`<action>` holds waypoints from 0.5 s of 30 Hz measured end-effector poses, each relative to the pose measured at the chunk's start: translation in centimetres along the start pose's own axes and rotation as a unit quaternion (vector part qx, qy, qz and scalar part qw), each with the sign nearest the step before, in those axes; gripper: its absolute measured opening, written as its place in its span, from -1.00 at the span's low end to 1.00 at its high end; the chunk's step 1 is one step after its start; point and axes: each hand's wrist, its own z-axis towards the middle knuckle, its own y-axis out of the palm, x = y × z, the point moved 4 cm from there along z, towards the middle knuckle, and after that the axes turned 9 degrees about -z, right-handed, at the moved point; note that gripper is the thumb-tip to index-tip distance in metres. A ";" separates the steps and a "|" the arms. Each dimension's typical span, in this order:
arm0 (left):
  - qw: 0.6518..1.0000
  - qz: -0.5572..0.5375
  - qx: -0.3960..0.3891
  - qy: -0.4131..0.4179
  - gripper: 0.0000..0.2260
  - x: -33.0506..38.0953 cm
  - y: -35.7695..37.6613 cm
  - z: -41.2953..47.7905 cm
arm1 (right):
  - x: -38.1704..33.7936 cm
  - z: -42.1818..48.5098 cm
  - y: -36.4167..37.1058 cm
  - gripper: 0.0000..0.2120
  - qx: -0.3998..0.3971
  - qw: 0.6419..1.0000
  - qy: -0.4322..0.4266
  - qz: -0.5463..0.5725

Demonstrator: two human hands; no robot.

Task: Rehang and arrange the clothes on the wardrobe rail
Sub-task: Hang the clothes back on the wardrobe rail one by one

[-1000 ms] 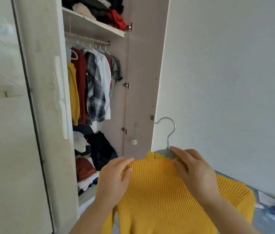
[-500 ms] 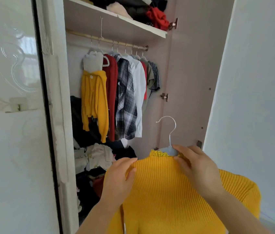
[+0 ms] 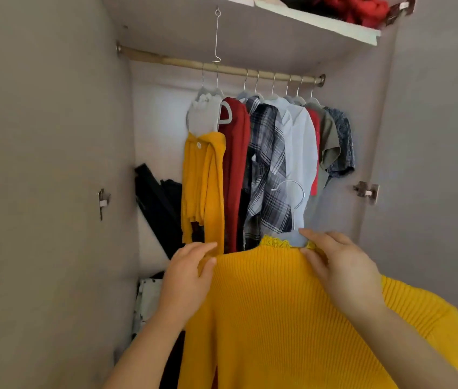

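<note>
A yellow ribbed sweater [image 3: 287,318] sits on a grey hanger with a metal hook [image 3: 295,197], held up in front of the open wardrobe. My left hand [image 3: 185,279] grips its left shoulder. My right hand [image 3: 340,268] grips the right shoulder beside the collar and hanger neck. Above, the wardrobe rail [image 3: 222,69] carries several hung garments: a yellow cardigan [image 3: 204,186], a red top [image 3: 235,175], a plaid shirt [image 3: 267,169], a white shirt [image 3: 303,153] and more to the right. The rail's left end is bare.
A shelf [image 3: 317,23] above the rail holds red and dark clothes. A wire hook [image 3: 216,35] dangles from the shelf over the rail. Dark garments [image 3: 157,206] lean in the lower left and a pile lies on the wardrobe floor. Door hinges [image 3: 365,192] sit on both sides.
The view has moved closer and squarely into the wardrobe. Both hands keep the same hold on the yellow sweater, which now sits right in front of the hung clothes.
</note>
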 end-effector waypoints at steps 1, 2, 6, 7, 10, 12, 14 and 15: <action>1.000 0.008 0.017 -0.004 -0.71 -0.7 -0.1 1.3 | 0.2 1.7 1.4 -0.69 0.001 1.000 -0.010 0.007; 0.999 0.015 0.033 -0.009 -0.70 -1.3 -0.3 2.7 | 0.3 3.5 2.7 -0.70 -0.001 1.000 -0.016 0.018; 0.992 0.073 0.101 0.001 -0.71 -2.2 -1.7 8.3 | -0.3 11.2 6.9 -0.68 -0.005 0.997 -0.053 0.049; 0.990 0.089 0.113 0.005 -0.71 -2.4 -2.1 9.6 | -0.8 13.1 7.9 -0.67 -0.007 0.996 -0.068 0.052; 0.982 0.127 0.140 0.000 -0.71 -3.6 -3.2 13.2 | -2.5 18.5 10.6 -0.65 -0.030 0.993 -0.090 0.064; 0.977 0.142 0.157 0.003 -0.71 -4.7 -4.0 15.5 | -3.9 21.6 12.2 -0.65 -0.033 0.991 -0.111 0.073; 0.973 0.148 0.175 0.012 -0.71 -5.6 -4.6 17.9 | -5.6 24.8 13.5 -0.65 -0.020 0.988 -0.135 0.073; 0.972 0.149 0.183 0.017 -0.71 -6.2 -5.0 19.2 | -6.4 26.4 14.1 -0.66 -0.014 0.987 -0.146 0.067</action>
